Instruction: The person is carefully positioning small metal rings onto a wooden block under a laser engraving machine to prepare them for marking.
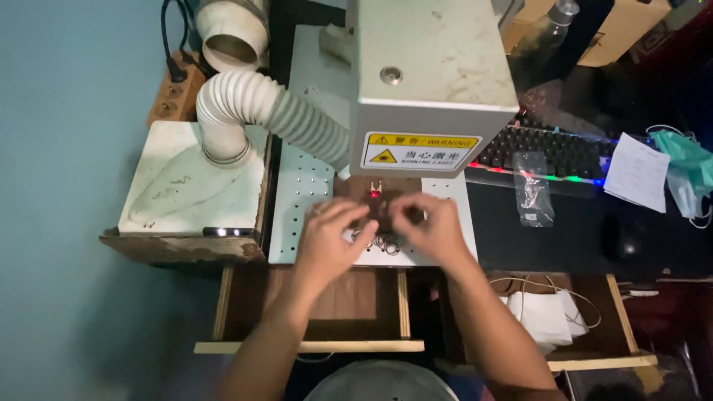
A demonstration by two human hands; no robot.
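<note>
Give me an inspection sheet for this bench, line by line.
Surface: white perforated plate under a grey machine head.
Job's things: small dark piece under a red light dot; metal rings beside it.
Clutter: plastic bag, paper sheet, face mask.
Hands: left hand and right hand both pinch the dark piece.
Cables: black plug leads at a power strip.
Surroundings: ribbed white hose, lit keyboard, open wooden drawer.

Matt, scuffed metal machine head [434, 67]; ribbed white plastic hose [275, 111] on the left — bare wooden drawer [312, 345] near; glossy clear plastic bag [532, 189] — right.
</note>
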